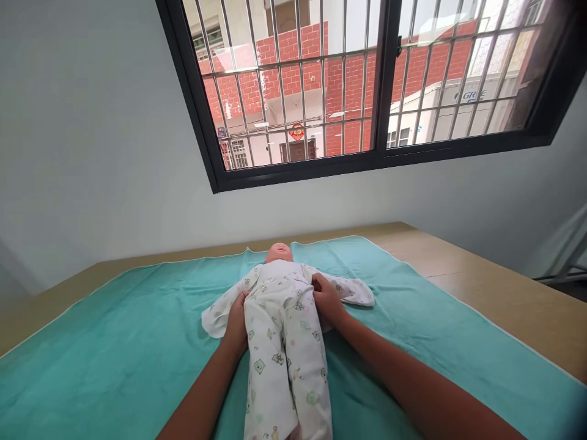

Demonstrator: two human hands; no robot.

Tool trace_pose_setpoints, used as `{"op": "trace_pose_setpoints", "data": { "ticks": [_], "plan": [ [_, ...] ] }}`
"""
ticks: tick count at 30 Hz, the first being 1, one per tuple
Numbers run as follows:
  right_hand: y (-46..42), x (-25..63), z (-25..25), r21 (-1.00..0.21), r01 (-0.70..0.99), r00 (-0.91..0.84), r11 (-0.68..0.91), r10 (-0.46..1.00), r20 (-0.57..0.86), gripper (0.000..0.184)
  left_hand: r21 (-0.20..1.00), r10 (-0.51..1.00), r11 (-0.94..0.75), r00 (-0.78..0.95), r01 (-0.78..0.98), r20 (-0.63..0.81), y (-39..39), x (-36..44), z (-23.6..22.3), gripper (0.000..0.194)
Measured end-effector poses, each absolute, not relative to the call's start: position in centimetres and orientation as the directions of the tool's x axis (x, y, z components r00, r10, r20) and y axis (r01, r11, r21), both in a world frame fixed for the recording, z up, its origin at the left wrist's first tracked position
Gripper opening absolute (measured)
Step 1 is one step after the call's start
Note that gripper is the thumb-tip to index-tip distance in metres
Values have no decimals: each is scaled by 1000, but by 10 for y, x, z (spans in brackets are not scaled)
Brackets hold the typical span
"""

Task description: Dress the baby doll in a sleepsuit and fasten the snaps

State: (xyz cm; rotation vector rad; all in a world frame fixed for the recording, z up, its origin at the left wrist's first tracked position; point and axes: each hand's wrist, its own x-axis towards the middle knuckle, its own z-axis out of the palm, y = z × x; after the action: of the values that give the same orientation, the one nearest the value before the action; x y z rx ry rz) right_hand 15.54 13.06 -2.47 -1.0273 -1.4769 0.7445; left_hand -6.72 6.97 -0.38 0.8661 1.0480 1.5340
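Partly out of sight: doll's limb ends, several fingers, frame edges.
Doll [279, 252]: top of head turned away; hands hidden in or under the shirt [358, 290] sleeves; feet and lower trousers [287, 342] cut by bottom edge. Left hand [237, 321] and right hand [328, 300]: most fingers hidden at trouser sides, both forearms cropped below. Teal cloth [137, 342] runs off left, right and bottom; window [298, 175] cropped at top; metal frame [568, 241] cut at right. Red door ornament [296, 131] too small to read. Dark blur, lower right corner.
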Motion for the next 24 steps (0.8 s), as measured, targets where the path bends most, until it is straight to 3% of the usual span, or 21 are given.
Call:
{"op": "trace_pose_setpoints", "data": {
  "ticks": [3,5,9,13,18,21,24],
  "plan": [
    [130,163,-7,-835,195,64,514,843,534,21,895,996,-34,-88,-445,-6,71,-71,0,25],
    [131,162,7,-834,189,16,519,847,531,19,872,998,-19,-54,-490,-8,72,-78,0,26],
    [136,146,31,-810,328,-207,487,873,441,21,860,1000,10,5,-509,-8,80,-91,-11,27],
    [142,135,57,-667,510,-439,543,832,341,22,904,999,-35,4,-425,40,87,-96,-24,34],
    [152,130,80,-464,586,-668,665,720,188,28,981,980,-185,-91,-59,179,91,-95,-26,28],
    [158,125,83,-360,631,-669,688,717,196,21,935,928,-278,-189,219,320,91,-93,-25,20],
    [165,117,78,-329,698,-578,636,771,266,11,881,899,-278,-219,383,379,90,-90,-22,19]
  ]
}}
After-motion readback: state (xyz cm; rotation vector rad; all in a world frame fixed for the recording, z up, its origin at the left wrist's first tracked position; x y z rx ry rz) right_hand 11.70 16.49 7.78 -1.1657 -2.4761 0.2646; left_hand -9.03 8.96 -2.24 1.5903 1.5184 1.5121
